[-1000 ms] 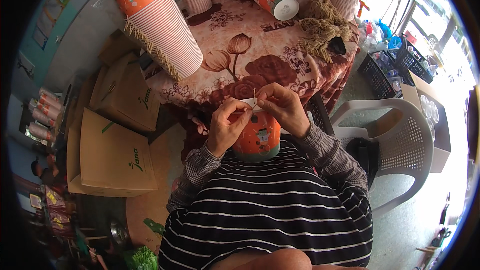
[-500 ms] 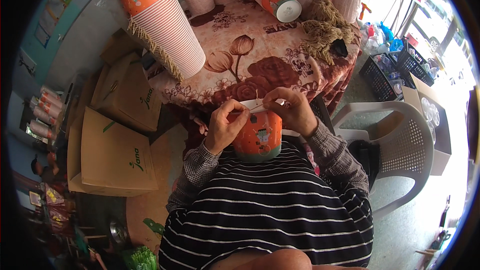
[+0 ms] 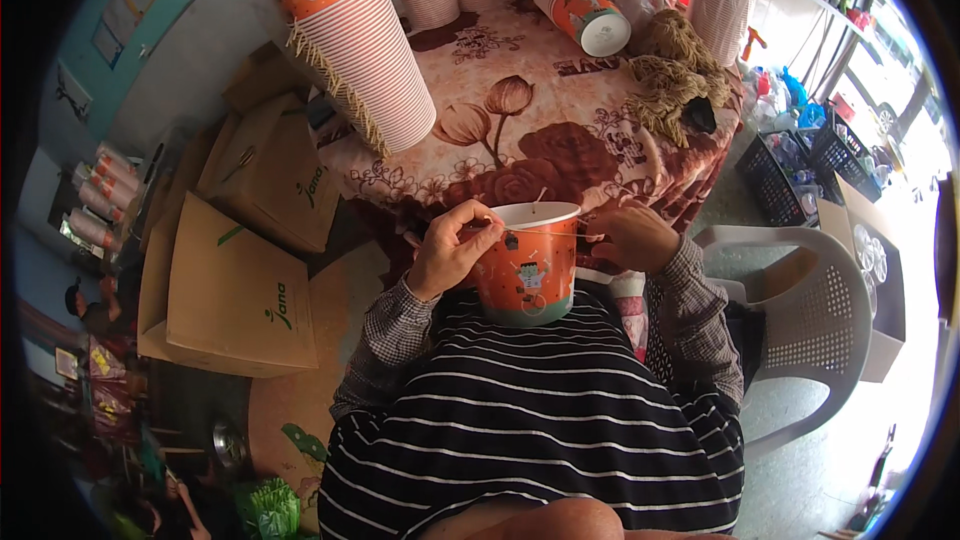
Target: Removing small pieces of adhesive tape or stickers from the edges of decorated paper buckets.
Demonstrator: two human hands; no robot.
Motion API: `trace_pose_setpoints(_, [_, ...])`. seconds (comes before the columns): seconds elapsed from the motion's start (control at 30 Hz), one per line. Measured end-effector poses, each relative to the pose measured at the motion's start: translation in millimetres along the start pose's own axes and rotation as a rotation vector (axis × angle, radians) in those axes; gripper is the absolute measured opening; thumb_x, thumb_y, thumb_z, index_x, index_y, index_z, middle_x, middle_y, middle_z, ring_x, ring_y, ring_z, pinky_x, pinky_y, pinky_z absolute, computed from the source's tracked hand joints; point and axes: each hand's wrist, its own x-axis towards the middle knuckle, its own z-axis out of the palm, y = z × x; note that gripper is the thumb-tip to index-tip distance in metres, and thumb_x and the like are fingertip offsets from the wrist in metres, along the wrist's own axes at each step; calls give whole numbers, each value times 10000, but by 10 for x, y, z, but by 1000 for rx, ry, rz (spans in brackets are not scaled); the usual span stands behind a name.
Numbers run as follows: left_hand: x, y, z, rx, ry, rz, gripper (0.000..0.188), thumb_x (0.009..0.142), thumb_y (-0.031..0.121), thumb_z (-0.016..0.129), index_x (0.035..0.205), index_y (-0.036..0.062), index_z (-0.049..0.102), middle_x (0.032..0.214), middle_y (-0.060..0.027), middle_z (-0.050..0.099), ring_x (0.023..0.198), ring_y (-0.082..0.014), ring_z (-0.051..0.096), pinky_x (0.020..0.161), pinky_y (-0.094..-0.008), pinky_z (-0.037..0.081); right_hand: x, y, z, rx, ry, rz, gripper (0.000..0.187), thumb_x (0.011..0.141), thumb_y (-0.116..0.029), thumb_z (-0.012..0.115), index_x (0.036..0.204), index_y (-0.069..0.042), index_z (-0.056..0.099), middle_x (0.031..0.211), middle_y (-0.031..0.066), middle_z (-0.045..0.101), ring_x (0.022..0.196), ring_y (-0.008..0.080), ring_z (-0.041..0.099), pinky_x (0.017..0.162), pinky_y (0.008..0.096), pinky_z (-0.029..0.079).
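An orange paper tub (image 3: 527, 285) with a white rim and green base stands upright against my lap, its mouth up. A thin string (image 3: 545, 232) stretches across its front just below the rim. My left hand (image 3: 453, 250) pinches one end of this string at the tub's left edge, thumb against forefinger. Off the tub's right side, my right hand (image 3: 642, 239) has its fingers closed on the other end. A short piece of string also sticks up at the far rim. Whether my left fingers also grip the rim is hard to see.
Ahead is a table with a flowered cloth (image 3: 470, 175). It bears a tall stack of tubs (image 3: 385, 65) with tan cords along it, a lying tub (image 3: 590, 15) and a tan cord bundle (image 3: 675, 80). Cardboard boxes (image 3: 235, 290) stand left, a plastic chair (image 3: 815, 310) right.
My right hand has moved right, away from the tub's rim, drawing the string out across the front. My left hand stays at the left edge. The view has shifted slightly.
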Motion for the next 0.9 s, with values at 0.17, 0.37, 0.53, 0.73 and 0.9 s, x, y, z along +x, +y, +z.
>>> trace_pose_setpoints(0.17, [-224,-217,-161,-51,71,-46,135,925,126,637,962,-3,619,841,-32,640,767,-85,604,705,-221,487,66,-195,131,234,-302,52,317,831,-203,597,1133,-133,658,1020,132,688,949,339,650,841,430,507])
trace_pose_setpoints(0.37, [-500,-439,-365,-195,121,-54,114,938,78,604,1008,-7,637,856,-44,640,727,-94,588,677,-227,497,46,-260,287,354,-266,-112,346,843,-85,597,1188,-57,603,1084,157,662,1001,331,634,884,410,498])
trace_pose_setpoints(0.53, [-589,-411,-481,216,253,68,100,917,49,617,1004,10,651,954,-56,613,745,-100,583,619,-252,502,37,-372,239,449,-159,-230,421,824,-54,633,1238,-42,557,1247,156,561,1101,331,582,937,401,484])
trace_pose_setpoints(0.73, [-662,-482,-536,330,290,71,72,913,24,602,975,-9,614,981,-80,589,723,-132,586,627,-258,491,77,-399,311,492,-134,-248,473,805,-48,659,1260,-46,530,1284,148,514,1136,330,556,953,390,478])
trace_pose_setpoints(0.9, [-691,-388,-522,345,297,78,82,922,31,568,983,-17,595,1001,-92,584,741,-136,589,647,-252,483,110,-402,377,494,-147,-233,497,802,-62,662,1273,-47,503,1309,150,494,1146,332,548,965,393,472])
